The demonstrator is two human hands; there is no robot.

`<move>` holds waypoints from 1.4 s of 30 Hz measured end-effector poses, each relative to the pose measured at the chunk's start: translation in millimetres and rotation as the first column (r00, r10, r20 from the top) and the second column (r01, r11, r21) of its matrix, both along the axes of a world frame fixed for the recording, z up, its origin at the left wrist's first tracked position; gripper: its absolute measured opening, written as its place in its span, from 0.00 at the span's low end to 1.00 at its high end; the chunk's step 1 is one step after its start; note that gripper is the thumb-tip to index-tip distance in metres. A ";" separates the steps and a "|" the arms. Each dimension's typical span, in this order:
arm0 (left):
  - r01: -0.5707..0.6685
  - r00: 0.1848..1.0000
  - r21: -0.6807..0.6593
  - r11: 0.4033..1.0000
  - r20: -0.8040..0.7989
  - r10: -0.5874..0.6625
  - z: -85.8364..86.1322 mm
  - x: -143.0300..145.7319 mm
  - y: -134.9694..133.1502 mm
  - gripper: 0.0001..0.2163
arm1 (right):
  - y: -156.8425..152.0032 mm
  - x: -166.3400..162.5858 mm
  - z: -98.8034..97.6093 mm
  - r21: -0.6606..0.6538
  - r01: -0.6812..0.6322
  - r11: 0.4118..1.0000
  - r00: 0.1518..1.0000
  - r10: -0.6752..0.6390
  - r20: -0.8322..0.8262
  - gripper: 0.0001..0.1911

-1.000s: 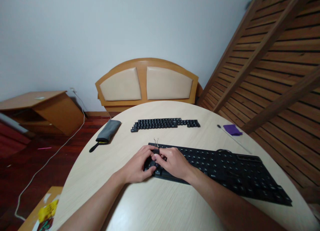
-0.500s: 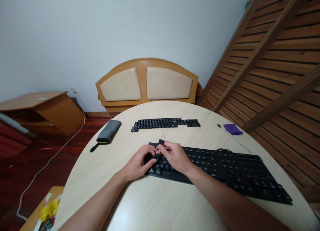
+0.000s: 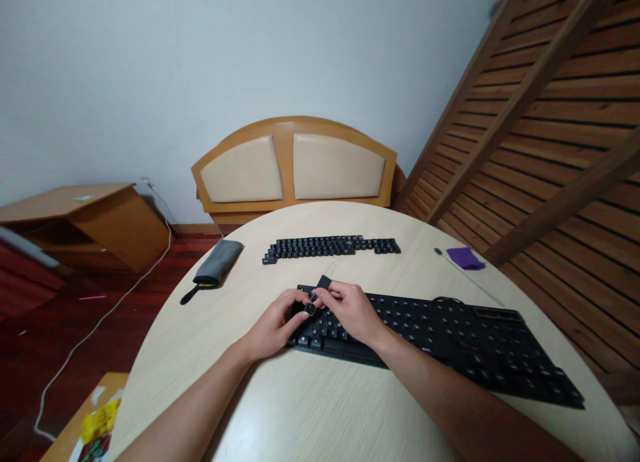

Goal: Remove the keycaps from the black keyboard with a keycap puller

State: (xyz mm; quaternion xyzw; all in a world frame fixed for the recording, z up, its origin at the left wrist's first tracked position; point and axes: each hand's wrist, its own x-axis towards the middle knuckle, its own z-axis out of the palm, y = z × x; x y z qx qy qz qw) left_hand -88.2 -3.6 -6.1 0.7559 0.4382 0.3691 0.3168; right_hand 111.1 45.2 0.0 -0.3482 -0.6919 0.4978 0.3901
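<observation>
A black keyboard [image 3: 425, 335] lies across the table in front of me, with most of its upper keys stripped to bare stems and some caps still in place at its lower left. My right hand [image 3: 353, 309] is closed on a keycap puller [image 3: 325, 282], a black handle with thin wires poking out at its far end. Between the thumb and fingers of my left hand [image 3: 274, 325] is a black keycap [image 3: 310, 309], held above the keyboard's left end at the puller's near end. Beyond the keyboard, loose keycaps [image 3: 315, 247] stand in rows.
The round table [image 3: 280, 402] also bears a grey pouch [image 3: 218, 263] at the left. A purple cloth [image 3: 465, 258] and a thin brush [image 3: 470, 277] lie at the right. A chair-like padded headboard [image 3: 295, 162] stands behind, and a slatted wooden screen [image 3: 555, 135] leans at the right.
The puller has tilted a little to the right. The keycap now shows at its near end between my left fingers, lifted off the keyboard.
</observation>
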 end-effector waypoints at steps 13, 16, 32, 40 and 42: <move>-0.045 0.998 0.047 0.998 -0.033 0.047 -0.6 1.7 1.8 0.07 | 0.0 1.7 -0.7 0.025 -0.002 1.000 0.999 0.001 0.033 0.17; -0.042 0.998 0.050 0.998 -0.038 0.044 1.1 2.1 1.3 0.06 | 0.1 1.9 -0.7 0.042 0.008 0.999 0.998 -0.010 0.058 0.17; 0.023 0.995 0.152 0.988 -0.100 -0.008 0.3 0.8 0.9 0.08 | 1.5 0.7 -4.1 0.032 -0.001 1.000 0.998 -0.001 0.057 0.17; 0.030 0.986 0.235 0.971 -0.164 0.009 5.0 1.9 0.1 0.08 | 2.5 0.2 -5.8 0.023 -0.003 1.000 0.999 0.002 0.041 0.17; 0.043 0.979 0.257 0.965 -0.202 0.010 5.1 1.5 -0.1 0.08 | 2.8 0.0 -4.6 0.018 -0.010 1.000 0.999 0.009 0.032 0.17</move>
